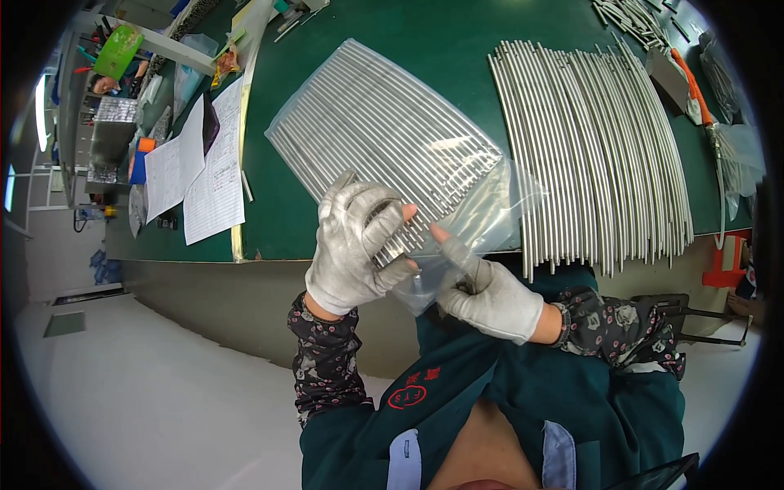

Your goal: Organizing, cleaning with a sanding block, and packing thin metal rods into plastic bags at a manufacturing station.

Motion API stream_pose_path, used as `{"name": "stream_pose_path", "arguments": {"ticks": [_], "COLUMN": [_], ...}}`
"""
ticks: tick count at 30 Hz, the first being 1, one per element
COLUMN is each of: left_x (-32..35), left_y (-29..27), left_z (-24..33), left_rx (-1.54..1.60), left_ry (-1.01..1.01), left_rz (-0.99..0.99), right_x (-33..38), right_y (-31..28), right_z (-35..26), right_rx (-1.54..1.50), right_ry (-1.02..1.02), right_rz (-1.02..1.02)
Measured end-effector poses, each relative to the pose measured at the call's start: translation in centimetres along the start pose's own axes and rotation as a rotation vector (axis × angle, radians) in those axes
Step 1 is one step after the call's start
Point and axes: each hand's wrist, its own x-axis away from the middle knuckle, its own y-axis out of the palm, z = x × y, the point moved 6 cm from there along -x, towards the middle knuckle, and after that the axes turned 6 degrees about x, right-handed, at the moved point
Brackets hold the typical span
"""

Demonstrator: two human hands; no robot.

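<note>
A clear plastic bag (498,220) full of thin metal rods (376,114) lies slantwise on the green table. Its loose mouth hangs over the near edge. My left hand (355,237), in a grey-white glove with bare fingertips, curls round the near left corner of the bag and the rod ends there. Just to its right, my gloved right hand (494,298) pinches the slack plastic, index finger pointing toward the rod ends. Part of its grip is hidden by the hand itself. Right of the bag, a row of longer bare metal rods (592,155) lies side by side.
Written sheets of paper (214,180) lie left of a pale divider strip on the green table (282,216). Short metal pieces (633,20) are heaped at the far right, near an orange-handled tool (691,86). A red object (725,261) stands below the right edge.
</note>
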Motion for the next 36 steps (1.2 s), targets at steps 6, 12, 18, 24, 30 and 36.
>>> {"name": "stream_pose_path", "arguments": {"ticks": [6,12,18,24,30,36], "left_x": [-0.3,-0.4,-0.6,-1.1,-1.7,-1.8], "left_y": [0.2,0.0,0.0,0.1,0.3,0.2], "left_z": [0.2,0.2,0.2,0.1,0.4,0.4], "left_rx": [-0.046,-0.012,-0.012,-0.008,-0.050,-0.047], "left_ry": [0.013,0.050,0.042,0.041,0.095,0.087], "left_rz": [0.001,0.035,0.022,0.046,-0.013,-0.022], "right_x": [0.0,-0.2,-0.3,0.0,-0.2,0.4], "right_y": [-0.1,-0.3,-0.5,-0.7,-0.7,-0.7], "right_z": [0.3,0.8,0.3,-0.5,0.1,-0.3], "right_rx": [-0.022,-0.110,-0.084,0.019,0.131,0.049], "right_ry": [-0.154,-0.177,-0.170,-0.169,-0.160,-0.112], "right_rz": [0.030,0.071,0.080,0.103,0.093,0.077]}}
